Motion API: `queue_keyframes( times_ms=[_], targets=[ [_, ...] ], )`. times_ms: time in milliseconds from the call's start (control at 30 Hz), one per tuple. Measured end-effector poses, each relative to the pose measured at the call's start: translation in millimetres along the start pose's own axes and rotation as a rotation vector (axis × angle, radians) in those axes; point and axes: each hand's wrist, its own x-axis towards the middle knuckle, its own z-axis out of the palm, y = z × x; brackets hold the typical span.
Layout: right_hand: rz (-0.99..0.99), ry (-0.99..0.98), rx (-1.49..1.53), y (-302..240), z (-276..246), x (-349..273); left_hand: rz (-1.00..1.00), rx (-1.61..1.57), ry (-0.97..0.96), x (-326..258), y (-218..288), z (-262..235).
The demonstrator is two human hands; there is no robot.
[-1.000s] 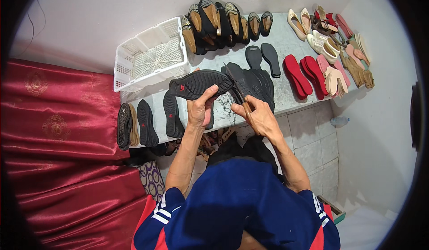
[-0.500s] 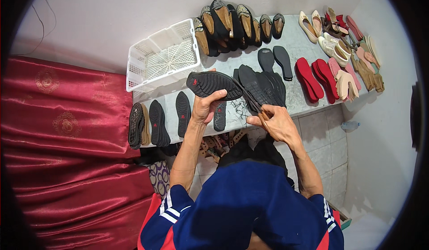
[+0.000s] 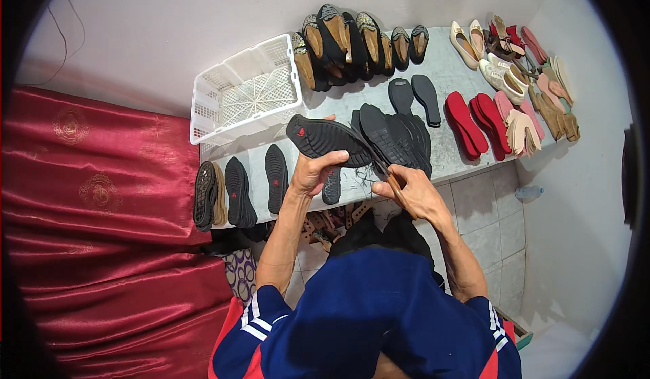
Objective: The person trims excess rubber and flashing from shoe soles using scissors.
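My left hand (image 3: 313, 174) is closed around a black ridged shoe sole (image 3: 325, 140) with a small red mark, thumb across its near edge. The sole is raised above the table, tilted, its right end toward my other hand. In my right hand (image 3: 416, 193) is a slim cutting tool (image 3: 395, 184) with a brown handle. Its dark, narrow front end meets the sole's right tip; whether it has one blade or two I cannot tell. Just beyond stands a row of stacked black soles (image 3: 399, 135). Thin black trimmings (image 3: 365, 174) lie below the sole, beside another black sole (image 3: 331, 188).
A white plastic basket (image 3: 196, 118) stands at the back left of the grey table (image 3: 443, 47). Black shoes (image 3: 335, 30) line the back. Red soles (image 3: 466, 123) and pale shoes (image 3: 504, 81) lie to the right. More black soles (image 3: 237, 186) sit front left, near a red curtain (image 3: 101, 230).
The left end of the sole has dipped slightly, and its right end sits a little lower. My right hand and the cutting tool have shifted slightly downward along the sole's tip.
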Motion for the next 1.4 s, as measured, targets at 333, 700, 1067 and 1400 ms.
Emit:
queue_keyframes(
  times_ms=[333, 700, 1067, 1400],
  targets=[
    [0.035, 0.001, -0.036, -2, -2, 4, -0.013, 0.050, -0.031, -1, 1, -1],
    [0.004, 0.025, -0.043, 7, -5, -1, -0.088, -0.021, -0.062, 6, 10, -8],
    [0.060, -0.071, 0.158, 27, 20, 1, -0.034, 0.014, 0.068, 7, 3, -9],
    [0.016, 0.006, 0.075, 3, 18, 2, -0.013, 0.107, -0.035, 2, 3, 4]
  ],
)
